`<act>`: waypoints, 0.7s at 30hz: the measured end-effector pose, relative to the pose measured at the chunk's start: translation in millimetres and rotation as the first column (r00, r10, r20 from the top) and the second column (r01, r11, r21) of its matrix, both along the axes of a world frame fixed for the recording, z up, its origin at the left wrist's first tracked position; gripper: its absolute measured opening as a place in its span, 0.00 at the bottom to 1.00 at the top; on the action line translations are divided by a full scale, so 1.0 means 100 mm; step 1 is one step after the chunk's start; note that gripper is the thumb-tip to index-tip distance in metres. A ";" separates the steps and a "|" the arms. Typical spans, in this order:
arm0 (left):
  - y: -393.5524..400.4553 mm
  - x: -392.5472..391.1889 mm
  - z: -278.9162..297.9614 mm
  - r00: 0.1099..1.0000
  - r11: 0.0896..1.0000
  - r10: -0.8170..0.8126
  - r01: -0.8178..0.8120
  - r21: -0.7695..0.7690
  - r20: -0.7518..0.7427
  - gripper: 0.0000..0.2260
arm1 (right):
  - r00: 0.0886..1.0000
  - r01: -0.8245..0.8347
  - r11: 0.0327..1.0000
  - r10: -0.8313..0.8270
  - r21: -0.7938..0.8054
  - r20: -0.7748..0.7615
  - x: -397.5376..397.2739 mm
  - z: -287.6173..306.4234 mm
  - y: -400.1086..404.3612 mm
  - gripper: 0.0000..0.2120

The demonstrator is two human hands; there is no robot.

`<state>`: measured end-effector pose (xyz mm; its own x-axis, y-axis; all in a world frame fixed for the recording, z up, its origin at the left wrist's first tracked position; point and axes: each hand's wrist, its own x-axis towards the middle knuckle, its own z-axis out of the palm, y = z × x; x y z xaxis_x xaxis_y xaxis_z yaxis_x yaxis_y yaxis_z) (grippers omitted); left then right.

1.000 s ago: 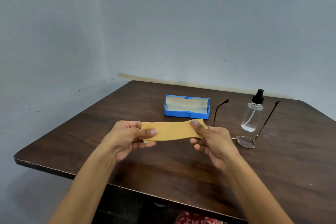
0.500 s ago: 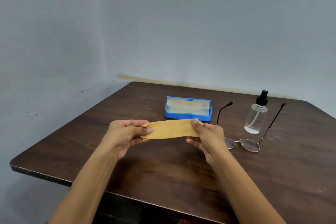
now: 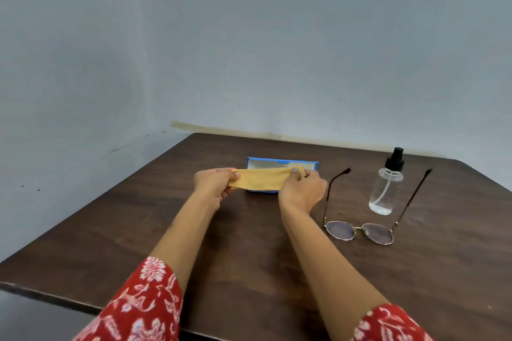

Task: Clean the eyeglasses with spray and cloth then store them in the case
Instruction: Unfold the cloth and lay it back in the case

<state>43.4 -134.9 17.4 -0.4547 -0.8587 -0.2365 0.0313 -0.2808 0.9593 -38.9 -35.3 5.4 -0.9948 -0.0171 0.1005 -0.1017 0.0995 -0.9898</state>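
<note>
Both hands have carried the cloth (image 3: pixel 260 179) forward over the case (image 3: pixel 279 164); I'm pinching each end, left hand (image 3: pixel 214 181) and right hand (image 3: pixel 300 191), keeping it flat and taut.

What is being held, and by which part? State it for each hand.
Both hold the cloth, stretched between them over the case: left hand pinches its left end, right hand its right end. The glasses lie unheld.

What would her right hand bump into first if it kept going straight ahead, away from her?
Most likely the blue case, open just beyond the right hand, which pinches the yellow cloth. Depth is hard to judge; the hand may pass above the rim.
</note>
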 end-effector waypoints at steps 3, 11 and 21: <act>-0.02 -0.22 -0.02 0.994 0.995 0.094 -0.092 -0.044 0.055 0.06 | 0.995 0.101 0.991 -0.101 0.089 -0.009 -0.15 -0.01 -0.08 0.12; 0.00 -0.54 -0.16 0.975 0.955 0.155 -0.105 -0.279 0.162 0.08 | 0.984 0.169 0.979 -0.174 0.112 0.042 -0.41 -0.08 -0.08 0.12; -0.15 -0.60 -0.32 0.949 0.843 0.233 -0.087 -0.531 0.214 0.04 | 0.991 0.123 0.989 -0.127 0.088 0.046 -0.52 -0.21 -0.18 0.10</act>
<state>-16.3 -149.5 -14.1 -0.2844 -0.9444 0.1651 -0.2375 0.2362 0.9422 -90.7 -53.2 -16.0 -0.9934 0.1014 0.0527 -0.0324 0.1922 -0.9808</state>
